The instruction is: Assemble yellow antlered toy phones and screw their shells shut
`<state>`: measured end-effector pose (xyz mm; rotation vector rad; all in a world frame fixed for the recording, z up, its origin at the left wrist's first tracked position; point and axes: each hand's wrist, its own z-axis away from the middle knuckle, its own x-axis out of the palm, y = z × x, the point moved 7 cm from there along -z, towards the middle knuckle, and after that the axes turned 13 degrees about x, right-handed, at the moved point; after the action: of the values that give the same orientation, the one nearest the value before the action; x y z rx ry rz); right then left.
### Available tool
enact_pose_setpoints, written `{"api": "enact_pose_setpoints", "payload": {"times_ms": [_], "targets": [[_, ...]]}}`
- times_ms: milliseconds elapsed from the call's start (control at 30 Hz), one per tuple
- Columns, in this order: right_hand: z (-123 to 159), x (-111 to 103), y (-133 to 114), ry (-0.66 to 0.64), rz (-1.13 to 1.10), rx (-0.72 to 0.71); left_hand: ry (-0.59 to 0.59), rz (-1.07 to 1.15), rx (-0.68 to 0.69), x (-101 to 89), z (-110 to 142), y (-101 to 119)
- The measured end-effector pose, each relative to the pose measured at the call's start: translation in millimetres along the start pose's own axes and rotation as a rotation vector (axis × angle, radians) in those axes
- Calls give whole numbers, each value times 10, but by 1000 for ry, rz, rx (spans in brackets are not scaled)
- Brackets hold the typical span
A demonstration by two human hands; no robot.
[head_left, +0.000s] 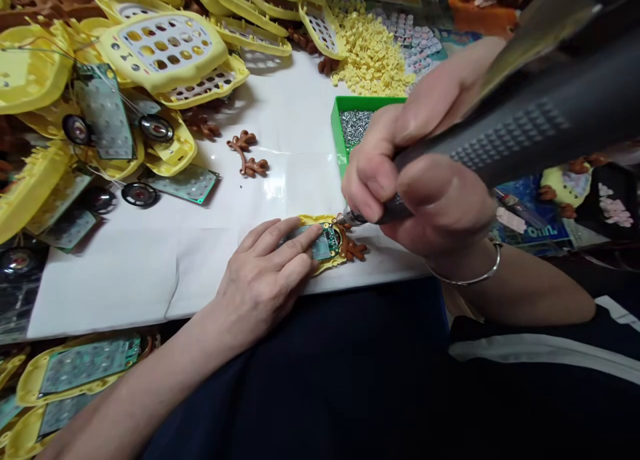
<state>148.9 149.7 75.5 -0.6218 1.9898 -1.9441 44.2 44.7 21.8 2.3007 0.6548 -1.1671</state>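
Note:
My right hand [425, 173] is wrapped round a dark electric screwdriver [500, 137], which slants in from the upper right. The driver's tip meets the upper right part of a small green circuit board [324, 245]. That board sits in a yellow plastic shell [327, 267] with a brown antler-shaped piece [355, 249] at its right end. My left hand [273, 263] lies flat over the left part of board and shell, fingers stretched out and pressing down. It hides much of both. Whether a screw is under the tip is too small to tell.
Beyond the driver stands a green tray [345, 103] of small screws. Yellow buttons [375, 53] are heaped behind it. Yellow shells [165, 47], boards [103, 110] and wired speakers [140, 195] crowd the left. One loose brown antler piece [247, 155] lies on the white tabletop [120, 267].

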Motion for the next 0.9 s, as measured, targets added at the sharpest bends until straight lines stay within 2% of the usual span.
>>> {"api": "enact_pose_setpoints", "payload": {"times_ms": [100, 200, 300, 367, 467, 567, 700, 900], "targets": [[11, 98, -91, -101, -70, -220, 4, 7, -2, -1, -1, -2], [-17, 87, -49, -84, -100, -155, 8, 5, 11, -7, -12, 4], [-33, 31, -130, -65, -113, -116, 25, -4, 24, -30, -24, 9], [-51, -76, -264, 20, -105, -184, 23, 8, 32, -39, -30, 13], [-115, -298, -388, 220, -71, -300, 18, 23, 34, -51, -32, 20], [-222, -467, -318, 317, -56, -356, 35, 22, 26, -88, -22, 27], [-320, -568, -116, 288, -114, -385, 39, 36, -13, -140, 27, 19], [-331, -589, 6, 319, -123, -306, 7, 81, -159, -196, 149, -76]]}}
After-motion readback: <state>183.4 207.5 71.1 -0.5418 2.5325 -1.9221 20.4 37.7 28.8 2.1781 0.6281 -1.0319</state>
